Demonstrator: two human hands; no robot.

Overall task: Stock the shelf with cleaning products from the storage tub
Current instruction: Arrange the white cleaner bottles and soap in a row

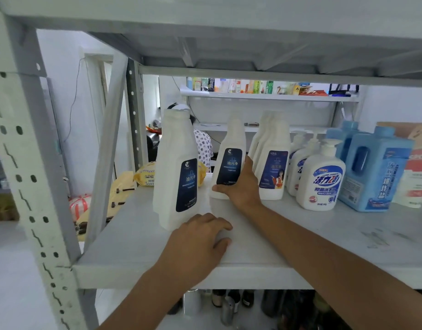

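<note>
Head view, centre of the frame: a white plastic bottle with a dark blue label [229, 158] stands on the grey metal shelf board [324, 234]. The right hand [241, 186] is wrapped round its base, thumb across the front. Left of it stands a matching white bottle [176, 167]. The left hand [198, 244] lies beside its foot, fingers relaxed, holding nothing. Rightwards, white pump bottles [320, 177] and blue jugs [374, 172] are shelved. Stocking looks well advanced; the tub is out of view.

Shelf board [324, 234] was pale grey | front white bottle [174, 167] near left edge wore a navy label | second white bottle [229, 160] matched | third white bottle [273, 167] carried blue label, orange figure | pump bottle [320, 177] white, blue-and-red lettering | jug [372, 172] toward right edge sky blue | packet [144, 177] past left edge yellow
</note>
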